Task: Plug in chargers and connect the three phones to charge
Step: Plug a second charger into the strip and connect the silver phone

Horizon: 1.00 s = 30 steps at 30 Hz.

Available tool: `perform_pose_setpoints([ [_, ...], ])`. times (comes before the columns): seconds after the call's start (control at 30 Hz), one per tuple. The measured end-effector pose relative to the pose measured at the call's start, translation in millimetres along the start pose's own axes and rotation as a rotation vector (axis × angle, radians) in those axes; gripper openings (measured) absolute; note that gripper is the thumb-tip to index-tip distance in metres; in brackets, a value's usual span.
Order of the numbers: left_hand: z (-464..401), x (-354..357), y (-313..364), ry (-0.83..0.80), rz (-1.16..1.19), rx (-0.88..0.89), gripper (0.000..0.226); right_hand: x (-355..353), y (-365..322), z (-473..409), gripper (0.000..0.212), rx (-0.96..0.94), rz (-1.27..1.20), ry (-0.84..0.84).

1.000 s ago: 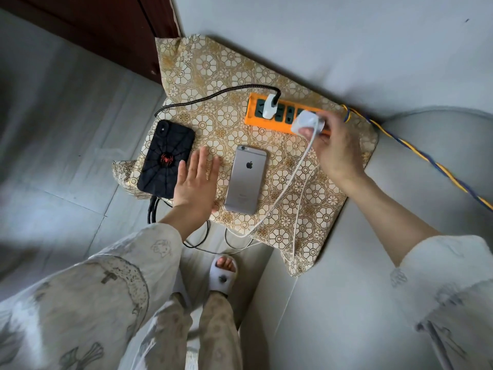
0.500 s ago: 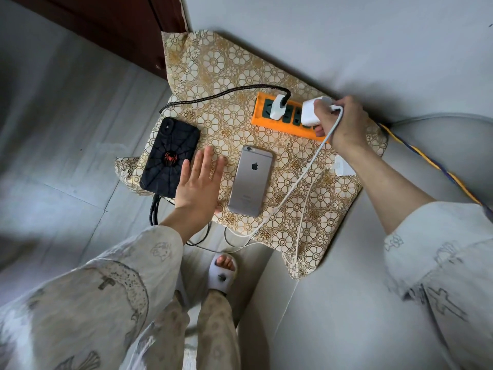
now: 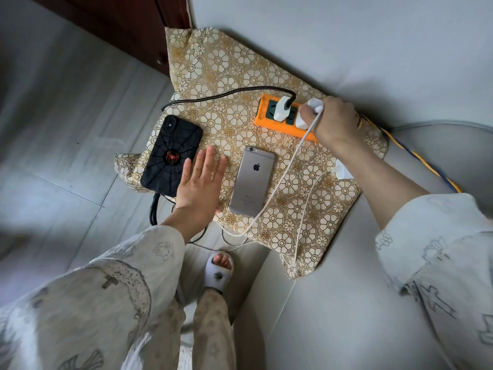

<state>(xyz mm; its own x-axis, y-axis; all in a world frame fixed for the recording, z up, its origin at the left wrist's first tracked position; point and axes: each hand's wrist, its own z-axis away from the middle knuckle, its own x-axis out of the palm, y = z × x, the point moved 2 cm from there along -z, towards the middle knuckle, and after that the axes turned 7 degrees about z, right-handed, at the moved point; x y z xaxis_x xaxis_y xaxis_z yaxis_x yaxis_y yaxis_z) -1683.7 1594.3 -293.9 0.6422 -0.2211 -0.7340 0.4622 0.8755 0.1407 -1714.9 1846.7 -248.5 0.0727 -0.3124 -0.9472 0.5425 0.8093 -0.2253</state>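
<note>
An orange power strip (image 3: 266, 121) lies at the back of a gold flowered cloth (image 3: 229, 76). One white charger (image 3: 282, 111) with a black braided cable sits in it. My right hand (image 3: 333, 121) is shut on a second white charger (image 3: 306, 114) pressed against the strip; its white cable (image 3: 282, 177) trails toward me. A black phone with a spider case (image 3: 172, 156) lies on the left, a silver phone (image 3: 252, 181) face down in the middle. My left hand (image 3: 200, 182) rests flat between them, fingers apart. A small white object (image 3: 344, 172) peeks out beside my right forearm.
A dark wooden door frame (image 3: 138, 30) stands at the back left. Grey floor tiles (image 3: 66, 129) lie to the left, a pale cushioned surface (image 3: 346, 289) to the right. A yellow and blue cord (image 3: 432, 169) runs off right from the strip. My slippered foot (image 3: 218, 271) stands below the cloth's edge.
My right hand has carried the second white charger from the strip's right end onto the sockets beside the first charger. My left hand has stayed flat on the cloth.
</note>
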Motion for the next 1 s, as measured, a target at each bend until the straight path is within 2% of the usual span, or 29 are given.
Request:
perform_pose_setpoints([
  [0.2,-1.8,2.9,-0.9,0.02,0.002,-0.003,0.103,5.4,-12.5,-1.4,0.037,0.02,0.127,0.028],
  [0.4,-2.6,4.4,-2.3,0.025,-0.008,0.004,0.102,4.1,-16.3,-1.2,0.036,0.069,0.138,-0.01],
  [0.5,-1.8,3.7,-4.3,0.019,-0.008,0.015,0.102,5.9,-13.8,8.0,0.04,0.142,-0.054,-0.059],
  [0.6,-2.2,3.9,-6.4,0.021,0.01,0.033,0.102,18.3,-7.2,40.7,0.053,0.34,-0.379,-0.168],
  [0.73,-4.1,5.6,-8.6,0.023,0.028,0.045,0.103,47.4,-15.3,119.3,0.033,0.417,-0.802,-0.403],
  [0.8,-5.7,4.4,-9.8,0.015,0.052,0.065,0.104,59.9,-25.3,152.7,0.039,0.471,-0.976,-0.503],
  [0.87,-4.7,4.0,-11.4,0.022,0.081,0.097,0.099,71.5,-34.4,180.6,0.044,0.488,-1.017,-0.572],
  [0.93,5.9,7.3,-13.9,0.068,0.148,0.148,0.084,79.7,-43.1,202.5,0.042,0.479,-0.994,-0.587],
  [1.0,30.4,14.2,-18.1,0.138,0.296,0.191,0.07,82.5,-50.3,217.7,0.034,0.409,-0.862,-0.554],
])
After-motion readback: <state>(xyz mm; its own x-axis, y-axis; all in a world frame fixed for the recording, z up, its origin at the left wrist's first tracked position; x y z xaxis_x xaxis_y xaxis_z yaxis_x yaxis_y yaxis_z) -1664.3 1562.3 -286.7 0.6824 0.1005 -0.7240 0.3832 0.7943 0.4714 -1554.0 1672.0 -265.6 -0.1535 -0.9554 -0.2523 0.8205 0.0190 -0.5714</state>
